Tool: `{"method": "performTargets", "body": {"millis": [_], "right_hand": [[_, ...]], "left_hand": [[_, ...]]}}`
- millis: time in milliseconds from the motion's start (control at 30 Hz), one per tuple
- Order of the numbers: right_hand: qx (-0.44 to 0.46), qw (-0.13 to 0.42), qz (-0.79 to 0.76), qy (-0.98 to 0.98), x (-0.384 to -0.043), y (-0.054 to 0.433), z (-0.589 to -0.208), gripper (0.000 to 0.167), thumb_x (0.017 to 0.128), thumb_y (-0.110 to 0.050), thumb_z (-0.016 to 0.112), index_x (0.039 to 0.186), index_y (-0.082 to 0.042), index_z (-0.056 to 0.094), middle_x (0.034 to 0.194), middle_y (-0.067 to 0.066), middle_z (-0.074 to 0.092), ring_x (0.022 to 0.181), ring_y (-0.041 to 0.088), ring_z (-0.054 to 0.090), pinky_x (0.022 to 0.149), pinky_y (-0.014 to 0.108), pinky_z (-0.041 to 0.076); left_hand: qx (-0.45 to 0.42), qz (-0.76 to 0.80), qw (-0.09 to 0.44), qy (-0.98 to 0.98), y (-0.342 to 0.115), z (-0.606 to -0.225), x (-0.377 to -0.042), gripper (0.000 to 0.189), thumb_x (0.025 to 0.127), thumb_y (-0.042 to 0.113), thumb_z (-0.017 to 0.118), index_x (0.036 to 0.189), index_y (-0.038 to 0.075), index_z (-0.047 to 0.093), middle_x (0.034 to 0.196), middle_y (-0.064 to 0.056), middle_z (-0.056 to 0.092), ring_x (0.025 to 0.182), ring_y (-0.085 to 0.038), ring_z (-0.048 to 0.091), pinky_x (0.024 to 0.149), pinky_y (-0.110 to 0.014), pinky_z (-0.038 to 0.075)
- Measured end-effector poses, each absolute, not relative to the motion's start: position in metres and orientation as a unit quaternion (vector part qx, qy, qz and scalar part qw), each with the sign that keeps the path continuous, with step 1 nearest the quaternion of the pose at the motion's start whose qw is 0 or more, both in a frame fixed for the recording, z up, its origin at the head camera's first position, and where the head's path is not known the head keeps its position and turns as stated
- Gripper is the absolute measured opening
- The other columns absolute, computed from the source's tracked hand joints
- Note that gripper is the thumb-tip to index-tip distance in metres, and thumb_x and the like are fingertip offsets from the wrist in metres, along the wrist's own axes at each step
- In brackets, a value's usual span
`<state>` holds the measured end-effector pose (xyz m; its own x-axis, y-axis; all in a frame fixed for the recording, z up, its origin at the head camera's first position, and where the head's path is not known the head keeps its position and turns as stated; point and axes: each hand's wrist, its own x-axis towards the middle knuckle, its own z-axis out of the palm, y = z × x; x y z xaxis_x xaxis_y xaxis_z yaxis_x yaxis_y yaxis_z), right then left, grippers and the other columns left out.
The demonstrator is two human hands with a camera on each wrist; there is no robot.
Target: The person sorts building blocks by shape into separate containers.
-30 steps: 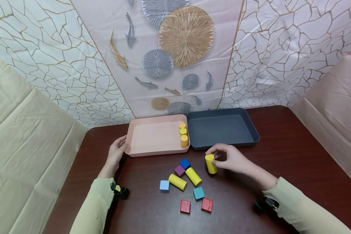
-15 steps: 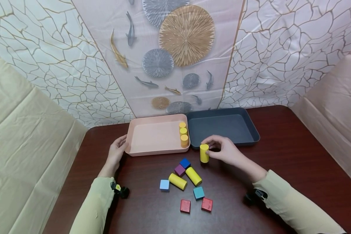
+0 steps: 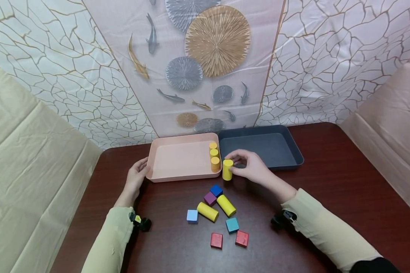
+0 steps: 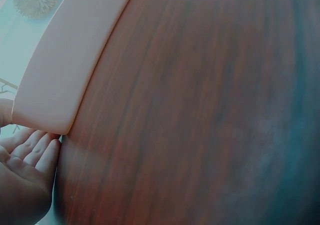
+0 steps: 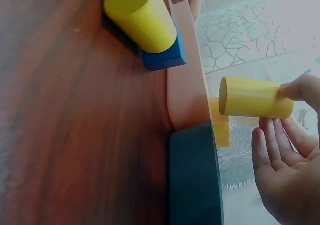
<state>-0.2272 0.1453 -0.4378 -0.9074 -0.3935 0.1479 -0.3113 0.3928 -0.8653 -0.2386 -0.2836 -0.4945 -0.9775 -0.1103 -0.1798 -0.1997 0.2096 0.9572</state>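
Note:
My right hand holds an upright yellow cylinder between thumb and fingers. In the head view it is near where the two trays meet, in front of the blue tray's left corner. The right wrist view shows the cylinder gripped near one end. My left hand holds the left rim of the pink tray, the thumb at the rim and the fingers along the outside. Several yellow cylinders stand in a row along that tray's right wall.
The dark blue tray abuts the pink one. On the table in front lie two yellow cylinders, a blue cube, a purple cube, a light blue cube, a teal cube and two red cubes.
My right hand has carried the yellow cylinder leftward and away from me, from the open table to the trays' junction. The left hand and the pink tray have stayed in place.

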Motion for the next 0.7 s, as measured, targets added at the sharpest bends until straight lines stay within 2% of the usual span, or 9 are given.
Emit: {"method": "performTargets", "body": {"millis": [67,167,267,700], "right_hand": [[-0.212,0.042,-0.514,0.830,-0.230,0.141,-0.436,0.033,0.094,-0.003,0.077,0.126,-0.001,0.071,0.125,0.019,0.072,0.110,0.032,0.068,0.102,0.053,0.057],[-0.219,0.039,-0.519,0.825,-0.232,0.135,-0.433,0.033,0.093,-0.003,0.077,0.126,0.000,0.071,0.124,0.020,0.072,0.109,0.032,0.068,0.101,0.051,0.058],[-0.228,0.034,-0.522,0.821,-0.235,0.128,-0.431,0.034,0.093,-0.002,0.078,0.125,0.002,0.070,0.124,0.022,0.072,0.109,0.033,0.068,0.101,0.052,0.058],[-0.230,0.032,-0.541,0.809,-0.249,0.101,-0.427,0.034,0.091,0.001,0.079,0.123,0.004,0.070,0.121,0.024,0.071,0.108,0.038,0.069,0.102,0.060,0.056]], "left_hand": [[-0.099,0.620,0.035,0.778,-0.283,-0.494,-0.238,0.055,0.114,0.016,0.048,0.165,0.001,0.033,0.169,-0.024,0.037,0.156,-0.032,0.040,0.106,-0.015,0.042],[-0.097,0.618,0.033,0.780,-0.282,-0.492,-0.237,0.055,0.114,0.016,0.047,0.165,0.001,0.034,0.169,-0.024,0.038,0.156,-0.034,0.040,0.121,-0.033,0.039],[-0.097,0.620,0.031,0.778,-0.281,-0.492,-0.236,0.055,0.113,0.015,0.048,0.164,0.000,0.034,0.168,-0.025,0.038,0.155,-0.035,0.040,0.128,-0.046,0.034],[-0.095,0.629,0.035,0.771,-0.284,-0.494,-0.237,0.056,0.113,0.015,0.047,0.165,-0.001,0.031,0.170,-0.026,0.034,0.157,-0.036,0.037,0.130,-0.048,0.030]]}}
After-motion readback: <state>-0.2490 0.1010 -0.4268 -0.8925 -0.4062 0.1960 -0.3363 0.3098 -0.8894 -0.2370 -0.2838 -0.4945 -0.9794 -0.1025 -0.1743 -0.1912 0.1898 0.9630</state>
